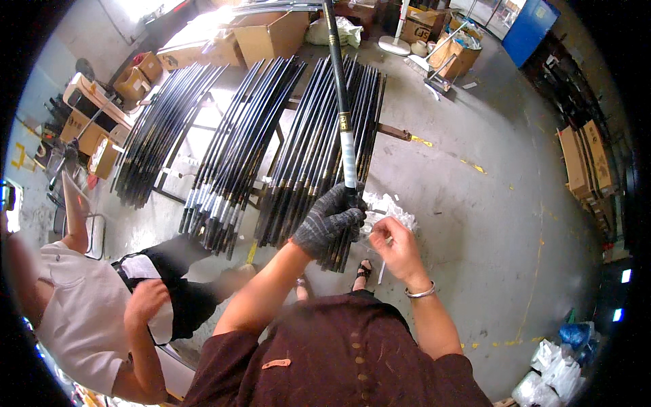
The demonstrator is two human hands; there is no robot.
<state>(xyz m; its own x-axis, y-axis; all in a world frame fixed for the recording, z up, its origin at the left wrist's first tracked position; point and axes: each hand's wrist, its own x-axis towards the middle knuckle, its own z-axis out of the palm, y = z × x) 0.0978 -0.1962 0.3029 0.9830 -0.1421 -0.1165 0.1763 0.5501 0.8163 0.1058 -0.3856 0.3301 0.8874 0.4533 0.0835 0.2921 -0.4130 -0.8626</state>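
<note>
My left hand (328, 220), in a dark grey knit glove, is closed around the lower end of a black fishing rod (341, 88). The rod stands up and away from me, with gold bands and a pale silvery-white section (348, 157) just above the glove. Bare and with a bracelet at the wrist, my right hand (400, 252) is beside the rod's lower end, its thumb and fingers pinched together. A thin white strip (381, 273) shows just below those fingers; whether they hold it I cannot tell.
Several similar black rods (315, 149) lie in rows on a low metal rack (169, 195) ahead. White scraps (392, 211) are heaped on the floor beyond my right hand. A seated co-worker (88, 292) is close on my left. Cardboard boxes (271, 35) stand at the back.
</note>
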